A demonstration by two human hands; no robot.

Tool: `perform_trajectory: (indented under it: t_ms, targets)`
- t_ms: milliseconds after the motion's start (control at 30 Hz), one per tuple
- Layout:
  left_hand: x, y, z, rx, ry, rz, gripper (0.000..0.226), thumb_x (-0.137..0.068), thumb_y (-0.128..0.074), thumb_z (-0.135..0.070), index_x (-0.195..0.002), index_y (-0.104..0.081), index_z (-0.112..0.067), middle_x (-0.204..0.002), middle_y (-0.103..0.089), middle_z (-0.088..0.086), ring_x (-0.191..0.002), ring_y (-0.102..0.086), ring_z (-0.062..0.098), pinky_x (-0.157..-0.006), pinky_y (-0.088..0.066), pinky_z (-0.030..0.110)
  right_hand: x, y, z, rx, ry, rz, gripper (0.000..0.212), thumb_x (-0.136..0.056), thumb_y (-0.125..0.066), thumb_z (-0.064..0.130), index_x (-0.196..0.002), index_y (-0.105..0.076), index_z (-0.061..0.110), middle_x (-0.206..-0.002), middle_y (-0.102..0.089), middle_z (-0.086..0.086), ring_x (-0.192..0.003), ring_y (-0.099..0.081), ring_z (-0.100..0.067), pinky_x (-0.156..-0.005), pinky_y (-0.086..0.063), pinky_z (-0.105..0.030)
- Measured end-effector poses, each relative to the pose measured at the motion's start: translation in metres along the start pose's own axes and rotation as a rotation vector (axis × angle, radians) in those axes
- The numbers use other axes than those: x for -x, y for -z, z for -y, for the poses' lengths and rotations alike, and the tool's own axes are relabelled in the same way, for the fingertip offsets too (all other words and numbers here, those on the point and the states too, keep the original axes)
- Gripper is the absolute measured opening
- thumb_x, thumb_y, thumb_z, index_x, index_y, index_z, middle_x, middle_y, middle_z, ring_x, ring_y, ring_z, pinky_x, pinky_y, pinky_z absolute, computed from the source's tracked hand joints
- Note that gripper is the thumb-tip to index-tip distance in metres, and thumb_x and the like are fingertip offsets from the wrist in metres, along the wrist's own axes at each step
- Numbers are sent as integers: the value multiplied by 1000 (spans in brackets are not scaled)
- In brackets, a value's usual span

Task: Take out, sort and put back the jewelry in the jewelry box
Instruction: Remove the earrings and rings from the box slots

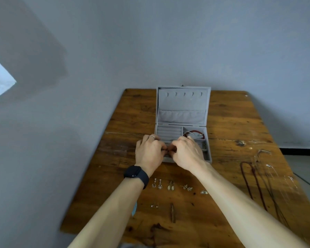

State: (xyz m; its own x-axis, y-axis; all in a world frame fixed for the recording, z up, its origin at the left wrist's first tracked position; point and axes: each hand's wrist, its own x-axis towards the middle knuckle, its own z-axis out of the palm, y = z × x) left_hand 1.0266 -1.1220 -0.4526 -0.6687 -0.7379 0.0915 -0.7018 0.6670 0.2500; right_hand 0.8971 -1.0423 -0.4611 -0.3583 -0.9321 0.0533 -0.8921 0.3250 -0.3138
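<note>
Head view: both hands meet over the near-left part of the open grey jewelry box [183, 104], just near of the ring-roll slots [168, 131].

Pose:
- The left hand [148, 151] and right hand [187, 153] are knuckles-up with the fingers curled in.
- Their fingertips close together on a small dark item [170, 150], and each hand appears to pinch one side of it. The item is too small to identify.
- The forearms converge from the near edge, with the wrists low over the wooden table [231, 122].
- A black smartwatch [136, 174] is on the left wrist and a ring [152, 136] on a left finger.

Judgement: the step is probably seating a small piece in the box. To do it well:
- Keep the pinch light.
- Stay over the velvet, so a slip lands inside.
- Push straight down into one slot.
- Free one hand only once the piece sits.

Elsewhere:
- A red bead bracelet [193, 131] lies in the far-right compartment.
- Earring pairs [170, 186] sit in a row near of the box.
- Necklaces [258, 176] lie at the right, well apart.
</note>
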Motion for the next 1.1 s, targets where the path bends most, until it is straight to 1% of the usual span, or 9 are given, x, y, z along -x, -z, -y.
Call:
perform_trajectory:
  t_ms: [167,333,500,633,700,800,900,1000,1100]
  targets:
    - [-1,2,-3,-54,-10,10,24,-96,-63,-32,-117,-72,-35,-134,-56,-4,-129,-42,21,-102,-37,40,-4,5,1,42,27,73,27,-90,-61,26,-116,-64,19,-119,-59,-4,-115,-46,-27,-91,-47,-39]
    - [0,2,-5,-87,-15,1,22,-96,-61,-33,-114,-73,-35,-129,-59,-4,-127,-43,20,-101,-37,40,1,1,-3,67,67,53,28,-91,-58,26,-118,-59,20,-125,-55,-3,-119,-40,-27,-93,-43,-41]
    - [0,2,-6,-99,4,-17,22,-95,-62,-29,-113,-74,-33,-128,-61,-5,-125,-45,20,-101,-38,40,0,2,0,80,77,-30,33,-91,-63,29,-122,-63,20,-125,-57,-2,-119,-41,-26,-96,-43,-40]
    - [3,0,-4,-59,51,-43,18,-95,-63,-30,-106,-77,-33,-130,-61,-8,-125,-45,19,-101,-37,38,3,2,3,102,100,-53,22,-93,-62,24,-112,-74,21,-119,-60,1,-115,-42,-24,-96,-44,-39]
    - [3,-1,-3,-56,59,-44,18,-95,-63,-30,-106,-77,-34,-130,-61,-10,-126,-44,18,-101,-36,38,4,1,5,111,120,-73,22,-92,-63,21,-110,-75,19,-118,-61,0,-114,-43,-24,-96,-44,-39]
    - [2,-1,-4,-51,56,-47,17,-95,-64,-30,-105,-77,-34,-130,-61,-10,-126,-45,18,-100,-36,38,4,-1,2,96,121,-87,23,-93,-62,22,-113,-73,20,-119,-61,0,-114,-43,-23,-95,-44,-38]
    - [2,-2,-3,-35,60,-49,15,-94,-65,-34,-102,-78,-35,-128,-62,-10,-125,-46,18,-100,-37,38,6,-5,-2,53,112,-114,24,-94,-59,26,-116,-69,21,-118,-60,-1,-113,-44,-24,-89,-43,-38]
    - [2,-2,-1,-3,61,-35,15,-93,-67,-40,-102,-78,-36,-126,-63,-10,-124,-46,17,-100,-37,38,8,-7,-4,14,118,-126,20,-95,-57,29,-112,-68,23,-117,-60,-1,-111,-45,-24,-85,-43,-37]
    - [1,-1,3,24,49,-22,19,-88,-69,-50,-97,-79,-37,-121,-65,-11,-122,-49,17,-98,-40,39,11,-4,-11,-51,102,-147,15,-94,-59,28,-106,-68,25,-115,-60,2,-111,-44,-22,-87,-44,-38]
